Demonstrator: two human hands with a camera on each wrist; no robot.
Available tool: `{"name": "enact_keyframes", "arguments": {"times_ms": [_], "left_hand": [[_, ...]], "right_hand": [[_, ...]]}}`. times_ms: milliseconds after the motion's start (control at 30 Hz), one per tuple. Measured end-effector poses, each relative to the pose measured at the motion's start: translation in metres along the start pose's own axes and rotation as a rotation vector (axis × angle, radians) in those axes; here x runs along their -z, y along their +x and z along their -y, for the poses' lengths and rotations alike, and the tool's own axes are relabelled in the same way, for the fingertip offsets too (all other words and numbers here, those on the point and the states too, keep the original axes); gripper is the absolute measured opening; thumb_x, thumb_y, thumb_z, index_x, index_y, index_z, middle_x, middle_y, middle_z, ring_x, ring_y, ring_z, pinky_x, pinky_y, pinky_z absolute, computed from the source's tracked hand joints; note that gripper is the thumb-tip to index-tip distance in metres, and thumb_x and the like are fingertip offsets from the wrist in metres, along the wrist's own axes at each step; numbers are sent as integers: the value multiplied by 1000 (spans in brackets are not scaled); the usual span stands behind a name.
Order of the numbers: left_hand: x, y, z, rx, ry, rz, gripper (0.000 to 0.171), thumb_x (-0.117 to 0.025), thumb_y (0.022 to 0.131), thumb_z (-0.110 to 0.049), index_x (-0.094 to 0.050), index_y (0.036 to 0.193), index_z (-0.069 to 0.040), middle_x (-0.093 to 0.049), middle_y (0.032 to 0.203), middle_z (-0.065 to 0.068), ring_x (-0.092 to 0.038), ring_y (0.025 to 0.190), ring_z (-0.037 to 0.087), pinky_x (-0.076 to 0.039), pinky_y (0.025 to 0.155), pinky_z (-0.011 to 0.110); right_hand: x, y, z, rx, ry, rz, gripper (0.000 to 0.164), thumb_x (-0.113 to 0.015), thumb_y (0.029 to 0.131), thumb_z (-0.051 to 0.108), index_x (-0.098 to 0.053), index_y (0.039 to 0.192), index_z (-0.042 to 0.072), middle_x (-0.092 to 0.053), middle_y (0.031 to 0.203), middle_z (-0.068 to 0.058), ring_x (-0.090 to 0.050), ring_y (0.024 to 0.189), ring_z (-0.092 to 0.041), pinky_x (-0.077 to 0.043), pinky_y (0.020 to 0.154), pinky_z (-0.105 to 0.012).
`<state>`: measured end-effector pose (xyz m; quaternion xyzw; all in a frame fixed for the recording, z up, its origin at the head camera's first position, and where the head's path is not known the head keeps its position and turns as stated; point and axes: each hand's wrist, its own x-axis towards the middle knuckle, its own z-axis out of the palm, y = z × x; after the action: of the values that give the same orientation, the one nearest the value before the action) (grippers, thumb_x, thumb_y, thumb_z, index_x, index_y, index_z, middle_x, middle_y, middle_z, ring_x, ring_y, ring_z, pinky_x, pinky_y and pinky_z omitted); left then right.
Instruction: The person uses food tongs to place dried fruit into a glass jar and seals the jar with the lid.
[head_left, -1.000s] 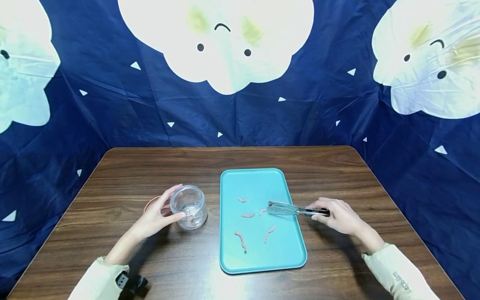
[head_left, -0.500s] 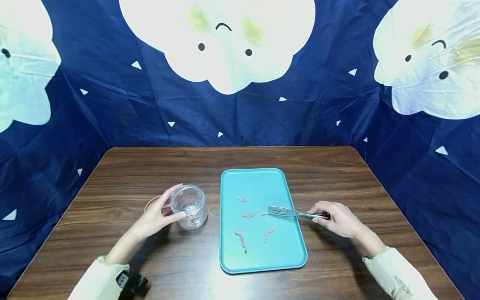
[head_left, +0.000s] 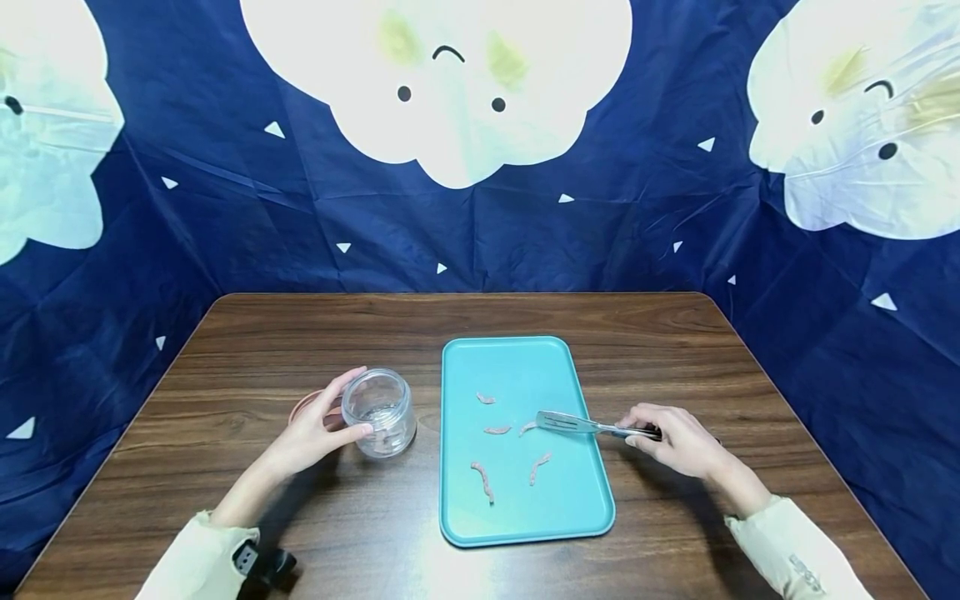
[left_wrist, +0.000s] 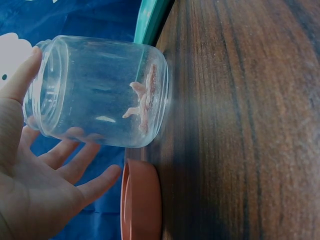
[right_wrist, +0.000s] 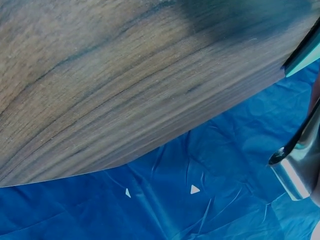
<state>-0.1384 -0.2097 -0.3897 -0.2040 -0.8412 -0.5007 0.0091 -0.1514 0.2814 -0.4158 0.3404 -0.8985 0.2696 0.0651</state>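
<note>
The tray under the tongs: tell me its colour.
The tray is plain turquoise, clearest in the head view.

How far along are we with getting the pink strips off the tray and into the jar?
Early on. A few strips already lie in the glass jar, which the left hand holds. The right hand holds metal tongs, tips at one strip on the teal tray. All five strips on the tray remain.

no readable text, labels or numbers anywhere

Orange lid [left_wrist: 141, 204], cloud-printed blue backdrop [head_left: 225, 208]
</note>
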Motion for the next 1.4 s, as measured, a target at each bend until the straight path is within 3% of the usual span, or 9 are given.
{"name": "enact_keyframes", "arguments": {"times_ms": [500,833,1067,1333,1400], "left_hand": [[1,-1,0,-9,-5,7,70,-69,77,-11,-31,135,-8,-42,121,24,-51,97,42,-46,76,47],[0,2,33,-10,-6,11,73,-70,76,-11,-29,137,-12,-41,123,21,-51,98,40,-46,76,45],[1,3,36,6,-13,3,75,-72,75,-14,-29,137,-17,-41,125,18,-52,99,38,-47,76,43],[1,0,0,-4,-3,2,70,-70,76,-10,-32,134,-7,-42,120,25,-51,97,43,-46,75,47],[1,0,0,1,-1,1,70,-70,75,-9,-32,134,-7,-42,120,25,-51,97,43,-46,75,47]], "right_hand": [[11,17,6,-12,14,-42,20,-68,77,9,-63,92,22,-56,77,16,-46,58,-2,-38,46,-20],[12,37,18,53,43,-75,18,-67,78,9,-63,92,21,-57,79,14,-48,62,-3,-39,46,-19],[12,58,38,110,79,-76,19,-65,79,9,-63,94,20,-59,80,10,-47,60,-1,-38,46,-19],[9,82,62,160,99,-92,19,-65,80,7,-64,95,19,-53,73,14,-39,51,-3,-33,42,-19],[8,87,68,159,100,-83,18,-64,81,8,-63,95,19,-53,74,14,-38,50,-3,-32,41,-19]]}}
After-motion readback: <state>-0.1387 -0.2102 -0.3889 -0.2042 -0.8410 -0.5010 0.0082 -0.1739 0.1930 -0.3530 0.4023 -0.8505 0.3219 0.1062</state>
